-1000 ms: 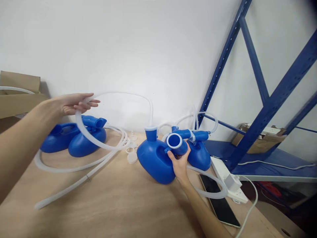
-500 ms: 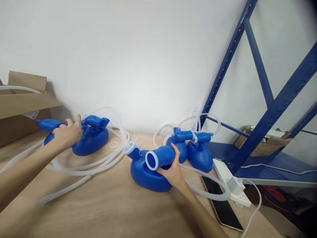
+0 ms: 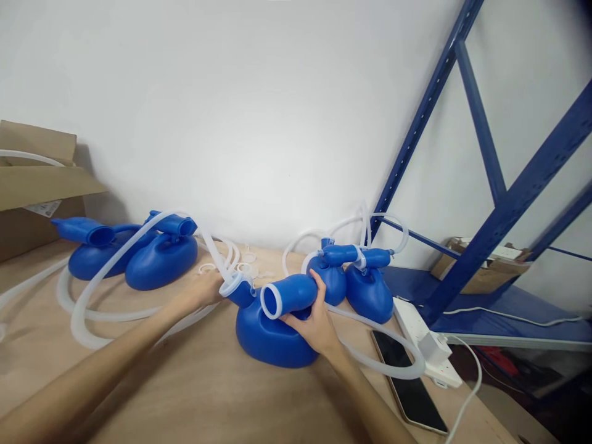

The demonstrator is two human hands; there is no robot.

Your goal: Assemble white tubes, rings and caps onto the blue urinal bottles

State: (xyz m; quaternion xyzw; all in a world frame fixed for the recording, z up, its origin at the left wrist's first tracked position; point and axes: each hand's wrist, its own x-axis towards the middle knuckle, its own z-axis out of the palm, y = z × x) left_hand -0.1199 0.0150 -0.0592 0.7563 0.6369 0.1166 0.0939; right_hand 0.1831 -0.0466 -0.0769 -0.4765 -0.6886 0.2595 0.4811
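Centrally, the front blue bottle [image 3: 272, 342] is sitting upright on the worktop [image 3: 222, 394], with a broad stretch of wood grain showing between it and the lower margin. The worktop's right edge is running diagonally beyond the smartphone [image 3: 409, 382] and the power strip [image 3: 419, 327]; its rear is meeting the white wall [image 3: 277, 123]. Toward the left, tube coils are taking up the space beside the forearm, while the right pair of bottles [image 3: 370, 296] is standing close behind the right hand [image 3: 319, 324]. That hand is curling around the bottle's wide spout [image 3: 293, 293], thumb in front and fingers behind, gripping it. The left hand [image 3: 210, 291] is reaching to the short neck [image 3: 240, 293], where a white tube [image 3: 213, 251] is rising from the white cap [image 3: 229, 285].

Five blue bottles are showing: one in front, two in the left pair of bottles [image 3: 161, 265] and two in the right pair. One plug block [image 3: 435, 348] is sitting in the power strip.

The left fingertips are hiding beside the neck, so how far they are closing, and on what, cannot be told. The coils are overlapping too much for counting, and the small pale rings [image 3: 247, 269] are partly merging. The picture's margin is cutting off the cardboard box [image 3: 41, 188] and both forearms.
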